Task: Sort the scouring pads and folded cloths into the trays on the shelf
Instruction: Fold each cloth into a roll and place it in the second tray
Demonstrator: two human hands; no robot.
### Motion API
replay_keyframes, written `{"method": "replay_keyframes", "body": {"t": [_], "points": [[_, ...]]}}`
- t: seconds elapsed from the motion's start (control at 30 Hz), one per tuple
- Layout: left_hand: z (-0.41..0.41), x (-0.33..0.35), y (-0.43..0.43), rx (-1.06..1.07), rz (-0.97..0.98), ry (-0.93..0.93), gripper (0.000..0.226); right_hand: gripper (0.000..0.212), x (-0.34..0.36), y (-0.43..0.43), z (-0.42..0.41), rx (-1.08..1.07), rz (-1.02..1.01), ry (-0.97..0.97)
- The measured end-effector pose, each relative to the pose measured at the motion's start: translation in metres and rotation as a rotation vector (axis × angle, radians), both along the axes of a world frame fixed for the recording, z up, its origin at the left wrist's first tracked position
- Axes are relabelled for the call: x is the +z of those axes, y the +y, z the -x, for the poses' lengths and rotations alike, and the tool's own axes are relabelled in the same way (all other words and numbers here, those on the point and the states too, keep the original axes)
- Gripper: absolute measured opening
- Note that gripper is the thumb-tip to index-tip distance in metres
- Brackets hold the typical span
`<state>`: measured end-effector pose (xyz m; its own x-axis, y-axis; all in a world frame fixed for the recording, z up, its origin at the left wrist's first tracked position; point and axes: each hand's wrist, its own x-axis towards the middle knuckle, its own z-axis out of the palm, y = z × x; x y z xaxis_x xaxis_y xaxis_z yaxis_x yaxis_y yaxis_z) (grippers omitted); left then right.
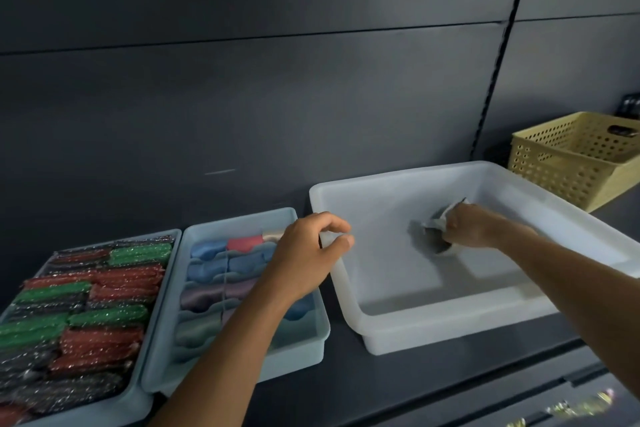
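While the left hand (pixel 304 253) pinches the bin (pixel 381 333) rim steady, the right hand (pixel 467 229), fingers curled round the grey cloth (pixel 434 241), should lift it still folded into the cloth tray (pixel 294 357).

right hand (pixel 467 227) gripping dark item (pixel 437 242), white tub (pixel 398 333)

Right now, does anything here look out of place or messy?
Nothing spilled or broken. Only the grey item gripped by the right hand in the white bin looks crumpled, unlike the folded cloths in the tray.
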<state>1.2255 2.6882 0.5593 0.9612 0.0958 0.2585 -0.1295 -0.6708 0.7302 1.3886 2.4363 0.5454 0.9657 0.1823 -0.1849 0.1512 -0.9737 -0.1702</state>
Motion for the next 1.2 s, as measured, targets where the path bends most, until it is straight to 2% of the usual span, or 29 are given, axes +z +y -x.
{"method": "replay_keyframes", "body": {"t": [0.07, 0.17, 0.23, 0.33, 0.43, 0.5, 0.57, 0.67, 0.8, 0.83, 0.9, 0.93, 0.97, 1.03, 1.1, 1.2], "points": [[0.000, 0.003, 0.001, -0.010, -0.030, -0.001, 0.019, 0.022, 0.010, 0.010, 0.009, 0.024, -0.170, 0.041], [-0.001, 0.008, -0.001, -0.032, -0.013, 0.001, 0.026, 0.011, 0.032, 0.026, 0.031, 0.009, -0.832, 0.248], [-0.003, 0.010, -0.003, -0.060, 0.030, 0.020, 0.038, 0.005, 0.048, 0.034, 0.044, 0.026, -1.108, 0.384], [-0.005, 0.016, -0.004, -0.129, 0.186, 0.070, 0.058, 0.015, 0.071, 0.048, 0.059, 0.116, -1.327, 0.553], [-0.004, 0.026, -0.003, -0.215, 0.396, 0.047, 0.055, 0.014, 0.086, 0.058, 0.069, 0.240, -1.452, 0.619], [-0.001, 0.036, -0.001, -0.237, 0.535, 0.009, 0.042, 0.010, 0.093, 0.064, 0.071, 0.332, -1.467, 0.631], [0.002, 0.046, 0.002, -0.238, 0.636, -0.033, 0.030, 0.022, 0.098, 0.069, 0.073, 0.385, -1.480, 0.645], [0.006, 0.061, 0.005, -0.226, 0.703, -0.089, 0.020, 0.010, 0.108, 0.078, 0.080, 0.403, -1.506, 0.630], [0.012, 0.086, 0.008, -0.123, 0.694, -0.207, 0.006, 0.017, 0.125, 0.087, 0.090, 0.440, -1.485, 0.475], [0.012, 0.094, 0.010, -0.095, 0.674, -0.261, 0.006, 0.029, 0.129, 0.089, 0.091, 0.457, -1.457, 0.412], [0.010, 0.110, 0.017, -0.048, 0.564, -0.388, 0.012, 0.075, 0.138, 0.093, 0.095, 0.467, -1.372, 0.319], [0.009, 0.118, 0.019, -0.032, 0.494, -0.455, 0.015, 0.090, 0.144, 0.096, 0.099, 0.492, -1.329, 0.297], [0.009, 0.126, 0.021, -0.020, 0.436, -0.510, 0.016, 0.093, 0.151, 0.099, 0.104, 0.532, -1.280, 0.256], [0.011, 0.139, 0.021, -0.026, 0.340, -0.573, 0.013, 0.073, 0.164, 0.106, 0.115, 0.599, -1.147, 0.120], [0.017, 0.148, 0.021, -0.009, 0.141, -0.624, 0.013, 0.051, 0.172, 0.112, 0.122, 0.605, -1.048, -0.021], [0.022, 0.155, 0.028, 0.020, -0.023, -0.679, 0.014, 0.039, 0.179, 0.121, 0.126, 0.597, -1.002, -0.085]]}}
